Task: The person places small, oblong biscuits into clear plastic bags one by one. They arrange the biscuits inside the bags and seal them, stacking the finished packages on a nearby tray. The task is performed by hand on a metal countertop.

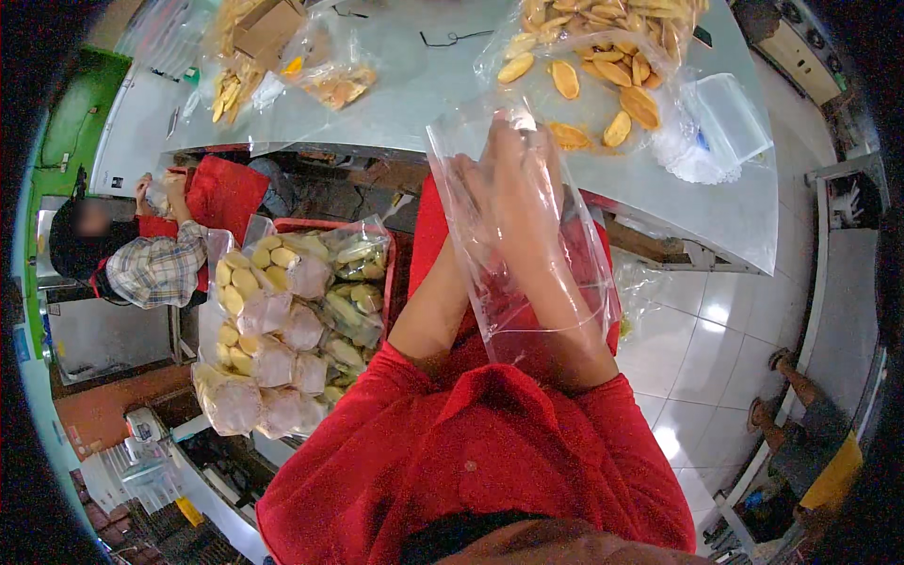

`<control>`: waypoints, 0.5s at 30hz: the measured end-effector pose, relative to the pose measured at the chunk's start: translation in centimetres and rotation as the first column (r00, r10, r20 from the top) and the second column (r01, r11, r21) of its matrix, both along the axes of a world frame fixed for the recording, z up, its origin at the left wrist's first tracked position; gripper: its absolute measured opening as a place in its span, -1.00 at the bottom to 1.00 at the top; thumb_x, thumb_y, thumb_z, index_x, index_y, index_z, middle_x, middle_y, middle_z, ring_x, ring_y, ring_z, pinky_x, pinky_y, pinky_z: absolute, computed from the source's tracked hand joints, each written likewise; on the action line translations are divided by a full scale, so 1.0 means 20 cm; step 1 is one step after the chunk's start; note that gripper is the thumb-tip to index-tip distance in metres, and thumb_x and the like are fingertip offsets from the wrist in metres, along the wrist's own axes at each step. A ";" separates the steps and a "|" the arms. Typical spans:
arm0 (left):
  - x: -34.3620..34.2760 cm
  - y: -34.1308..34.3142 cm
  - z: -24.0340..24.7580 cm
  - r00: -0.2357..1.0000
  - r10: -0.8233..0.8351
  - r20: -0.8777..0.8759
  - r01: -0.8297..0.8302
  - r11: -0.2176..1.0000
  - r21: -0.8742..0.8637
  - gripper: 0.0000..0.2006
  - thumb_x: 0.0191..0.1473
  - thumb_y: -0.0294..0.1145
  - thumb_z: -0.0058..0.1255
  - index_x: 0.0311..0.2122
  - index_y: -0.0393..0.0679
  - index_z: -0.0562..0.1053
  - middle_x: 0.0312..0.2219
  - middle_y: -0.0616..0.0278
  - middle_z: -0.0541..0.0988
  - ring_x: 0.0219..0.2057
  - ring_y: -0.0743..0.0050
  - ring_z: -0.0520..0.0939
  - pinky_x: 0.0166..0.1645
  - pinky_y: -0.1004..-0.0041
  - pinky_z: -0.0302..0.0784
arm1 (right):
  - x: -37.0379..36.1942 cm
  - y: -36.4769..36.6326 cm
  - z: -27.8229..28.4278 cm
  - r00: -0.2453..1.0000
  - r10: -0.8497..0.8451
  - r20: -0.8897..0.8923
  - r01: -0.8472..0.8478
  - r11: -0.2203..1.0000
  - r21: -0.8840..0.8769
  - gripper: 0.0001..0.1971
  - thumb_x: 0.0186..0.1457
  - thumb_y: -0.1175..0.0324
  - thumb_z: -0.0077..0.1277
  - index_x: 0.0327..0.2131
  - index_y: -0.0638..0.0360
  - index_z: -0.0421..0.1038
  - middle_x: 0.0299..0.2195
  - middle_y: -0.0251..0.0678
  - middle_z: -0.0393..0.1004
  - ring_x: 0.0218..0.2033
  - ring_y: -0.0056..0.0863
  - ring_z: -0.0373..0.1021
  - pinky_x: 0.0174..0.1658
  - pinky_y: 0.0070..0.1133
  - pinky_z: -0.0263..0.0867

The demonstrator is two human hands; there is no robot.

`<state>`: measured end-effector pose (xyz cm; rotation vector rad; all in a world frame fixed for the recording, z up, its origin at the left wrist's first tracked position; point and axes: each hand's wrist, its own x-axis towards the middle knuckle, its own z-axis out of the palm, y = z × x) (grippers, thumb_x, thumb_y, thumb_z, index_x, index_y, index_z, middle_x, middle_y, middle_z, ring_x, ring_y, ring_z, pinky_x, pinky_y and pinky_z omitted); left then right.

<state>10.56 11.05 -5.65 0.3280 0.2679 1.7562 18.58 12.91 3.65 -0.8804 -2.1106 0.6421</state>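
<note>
A large clear plastic bag (499, 315) lies over both my hands and forearms above my lap, its shiny film wrinkled with bright reflections. Beneath or inside the film, my right hand (524, 155) is closed, its fingers bent at the table's edge. A small whitish patch shows by its fingertips; I cannot make out what it is. My left hand (468, 188) is beside it, fingers curled in against the bag and partly hidden by the right hand. Just beyond my hands, flat orange-yellow oval slices (568, 137) lie on the grey table (414, 94).
More slices fill a big open bag (612, 24) beyond my hands. A clear plastic container (725, 118) sits at right. To my left, a red crate (388, 282) holds several filled bags (273, 311). A co-worker (155, 264) sits farther left. Another person's legs (791, 414) show at right.
</note>
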 end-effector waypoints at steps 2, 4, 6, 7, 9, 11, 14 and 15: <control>-0.01 0.01 0.00 1.000 0.003 -0.018 -0.003 1.000 -0.005 -0.17 0.09 0.22 -0.15 0.33 0.09 -0.16 0.19 -0.11 0.15 0.18 -0.03 0.26 0.20 0.00 0.25 | 0.00 0.00 0.01 0.999 -0.005 0.042 0.002 0.998 0.063 -0.45 -0.07 0.30 0.13 0.07 -0.11 0.30 0.03 0.11 0.14 0.11 0.12 0.08 0.09 -0.13 0.15; 0.00 0.03 0.01 1.000 0.002 -0.031 -0.002 1.000 -0.008 -0.16 0.08 0.22 -0.15 0.33 0.09 -0.17 0.19 -0.12 0.15 0.18 -0.03 0.26 0.20 0.00 0.25 | 0.00 0.00 0.04 0.995 -0.013 0.099 -0.003 0.987 0.158 -0.43 -0.08 0.32 0.16 0.08 -0.14 0.31 0.04 0.15 0.11 0.13 0.10 0.06 0.14 -0.17 0.08; -0.01 0.02 0.00 0.999 0.010 -0.046 -0.010 1.000 -0.012 -0.16 0.08 0.23 -0.15 0.33 0.09 -0.17 0.20 -0.12 0.15 0.18 -0.03 0.26 0.20 0.00 0.25 | 0.00 -0.04 0.05 0.992 -0.022 0.126 -0.001 0.983 0.185 -0.40 -0.09 0.32 0.17 0.10 -0.22 0.29 0.05 0.18 0.08 0.14 0.13 0.04 0.13 -0.16 0.09; -0.02 0.02 -0.01 0.998 0.018 -0.055 -0.019 1.000 -0.013 -0.16 0.08 0.23 -0.15 0.33 0.09 -0.17 0.20 -0.12 0.14 0.18 -0.03 0.26 0.20 0.00 0.25 | 0.00 -0.05 0.05 0.990 -0.028 0.139 0.000 0.980 0.199 -0.38 -0.10 0.32 0.17 0.12 -0.27 0.28 0.06 0.20 0.06 0.14 0.14 0.03 0.13 -0.15 0.09; -0.02 0.02 -0.01 0.998 0.021 -0.063 -0.023 1.000 -0.020 -0.15 0.07 0.24 -0.15 0.33 0.09 -0.17 0.20 -0.12 0.14 0.18 -0.03 0.26 0.20 0.00 0.25 | -0.02 -0.05 0.03 0.989 -0.084 0.122 0.049 0.962 0.269 -0.40 -0.05 0.31 0.10 0.13 -0.36 0.25 0.09 0.09 0.07 0.15 0.11 0.04 0.11 -0.19 0.17; -0.03 0.02 -0.02 0.997 0.025 -0.068 -0.026 0.999 -0.021 -0.15 0.07 0.24 -0.15 0.33 0.09 -0.18 0.20 -0.13 0.14 0.18 -0.03 0.25 0.20 0.00 0.25 | -0.03 -0.05 0.01 0.993 -0.084 0.085 0.057 0.960 0.275 -0.40 -0.04 0.30 0.09 0.14 -0.38 0.24 0.10 0.11 0.06 0.15 0.12 0.03 0.12 -0.18 0.17; -0.03 0.03 -0.02 0.997 0.027 -0.077 -0.028 0.999 -0.022 -0.14 0.06 0.25 -0.15 0.33 0.09 -0.18 0.20 -0.13 0.13 0.19 -0.03 0.25 0.20 0.00 0.25 | -0.04 -0.03 -0.01 0.999 -0.034 0.034 0.025 0.974 0.224 -0.36 -0.07 0.29 0.14 0.15 -0.31 0.24 0.09 0.24 0.02 0.15 0.17 0.01 0.14 -0.14 0.09; -0.03 0.03 -0.01 0.996 0.028 -0.081 -0.030 0.999 -0.022 -0.14 0.06 0.25 -0.14 0.33 0.09 -0.18 0.20 -0.13 0.13 0.19 -0.04 0.25 0.20 0.00 0.25 | -0.04 -0.02 -0.01 0.998 -0.038 0.039 0.028 0.972 0.232 -0.35 -0.07 0.28 0.14 0.16 -0.30 0.23 0.09 0.22 0.02 0.15 0.17 0.01 0.14 -0.14 0.10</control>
